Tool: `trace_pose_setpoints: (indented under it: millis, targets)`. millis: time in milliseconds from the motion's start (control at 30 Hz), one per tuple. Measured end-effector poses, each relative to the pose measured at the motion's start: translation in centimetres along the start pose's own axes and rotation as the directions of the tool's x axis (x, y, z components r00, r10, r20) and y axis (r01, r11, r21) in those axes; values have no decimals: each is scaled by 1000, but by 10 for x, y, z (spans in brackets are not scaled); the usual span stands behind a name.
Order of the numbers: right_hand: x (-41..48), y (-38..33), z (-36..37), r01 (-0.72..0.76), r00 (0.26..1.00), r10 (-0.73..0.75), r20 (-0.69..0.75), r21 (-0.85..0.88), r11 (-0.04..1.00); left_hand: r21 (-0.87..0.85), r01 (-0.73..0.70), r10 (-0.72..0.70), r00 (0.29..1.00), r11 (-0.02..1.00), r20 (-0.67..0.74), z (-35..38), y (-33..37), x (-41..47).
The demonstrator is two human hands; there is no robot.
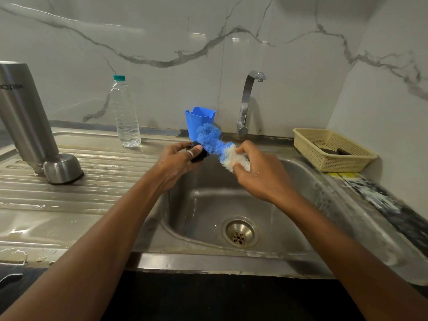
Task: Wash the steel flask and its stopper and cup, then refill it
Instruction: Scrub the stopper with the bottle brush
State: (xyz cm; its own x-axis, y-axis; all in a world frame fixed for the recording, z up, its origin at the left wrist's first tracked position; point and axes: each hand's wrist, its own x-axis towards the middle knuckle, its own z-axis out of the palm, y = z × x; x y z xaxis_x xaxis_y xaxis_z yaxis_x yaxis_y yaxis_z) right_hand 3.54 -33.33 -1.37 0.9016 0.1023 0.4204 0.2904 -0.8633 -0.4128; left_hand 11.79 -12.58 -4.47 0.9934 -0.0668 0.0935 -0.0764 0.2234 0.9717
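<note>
**While the stopper is held to the brush: sink-side holdings, left to right**

Where the wet draining board (92,205) begins, the steel flask (25,112) stands narrow end down, with the steel cup (62,169) upturned just beside its foot.

- Clear water bottle (126,117), green cap, upright at the back of the board.
- Left hand (178,163), ring on one finger, fingers and thumb curled round the black stopper (199,155), above the sink basin's (208,205) left rim.
- Blue plastic holder (200,119) against the wall.
- Bottle brush (215,144): blue bristles meet the stopper.
- Right hand (259,174), fingers closed round the brush's white bristles.
- Tap (246,100), no water running.
- Beige basket (333,158), dark item inside, unidentifiable.
</note>
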Motion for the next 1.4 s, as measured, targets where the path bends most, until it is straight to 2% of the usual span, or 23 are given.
trace_pose_setpoints:
  millis: [67,233,400,567,700,867,1167,1267,1400]
  targets:
    - [4,0,3,-14,1000,14,-10,-15,1000,24,0,-1,999,1000,45,8,-3,-1]
    - [2,6,-1,-32,999,32,30,2,999,-14,-24,23,998,1000,-65,1,1,5]
    - [7,1,5,-53,999,53,12,-1,999,89,-9,5,999,996,40,7,-6,0]
    - [2,6,-6,-31,999,31,40,0,1000,70,-63,68,996,995,-59,3,4,-1]
    - [7,2,-3,-18,1000,18,15,-10,1000,112,-47,46,999,993,14,7,1,-5]
    - [8,5,0,-33,999,33,6,3,999,17,6,-6,1000,1000,12,12,-1,-2]
    - [4,-2,-6,1,998,-1,58,3,1000,35,-13,15,998,999,-63,-6,-4,11]
    - [4,-4,-12,2,998,-1,57,-6,1000,53,1,0,1000,999,-29,-10,-4,12]
    - [5,-3,0,-31,999,33,44,-36,999,131,-14,2,996,991,90,5,-11,8]
